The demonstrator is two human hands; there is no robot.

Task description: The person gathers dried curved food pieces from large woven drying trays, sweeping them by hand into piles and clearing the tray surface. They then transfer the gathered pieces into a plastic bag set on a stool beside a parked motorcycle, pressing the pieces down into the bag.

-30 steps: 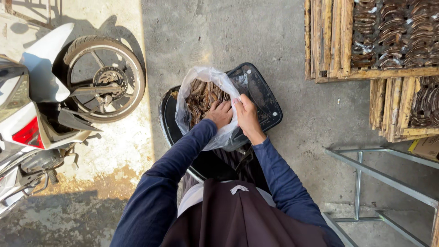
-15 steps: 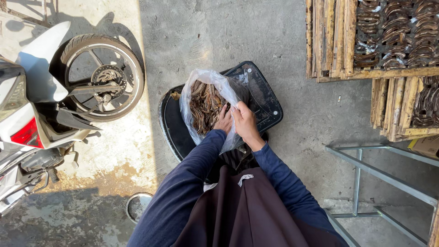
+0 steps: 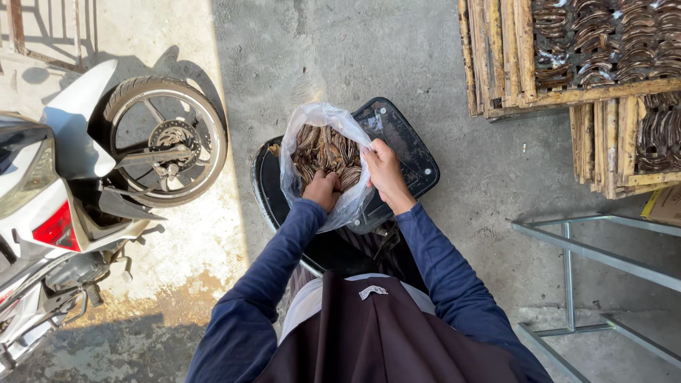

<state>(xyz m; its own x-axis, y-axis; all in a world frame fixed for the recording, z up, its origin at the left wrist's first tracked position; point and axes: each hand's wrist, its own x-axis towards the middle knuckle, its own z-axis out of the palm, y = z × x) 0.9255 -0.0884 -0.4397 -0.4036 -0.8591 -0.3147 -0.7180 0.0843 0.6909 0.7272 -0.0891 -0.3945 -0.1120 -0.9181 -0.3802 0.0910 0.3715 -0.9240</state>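
You've got your left hand [image 3: 323, 190] sunk into the mouth of the clear plastic bag [image 3: 312, 120], fingers curled down among the dried brown strips [image 3: 325, 150], though I can't tell if they've closed on any. Your right hand [image 3: 385, 170] is pinched on the bag's right rim, holding it open. The hands sit close together, one on each side of the opening. The bag is propped on a black tray [image 3: 408, 152] sitting on the concrete floor [image 3: 340, 50], right in front of you. My two cents: hold that rim high and taut so the thin film doesn't fold in on your wrist, and go easy with the left, because those strips look brittle and tangled. They're dark brown, curled, ribbed-looking, packed loose and filling the bag about to its mouth. The same sort of stuff is laid out on the wooden racks [image 3: 567, 92] far right. A motorbike's rear wheel [image 3: 164, 138] is parked at left, and a metal frame [image 3: 567, 248] stands near right.
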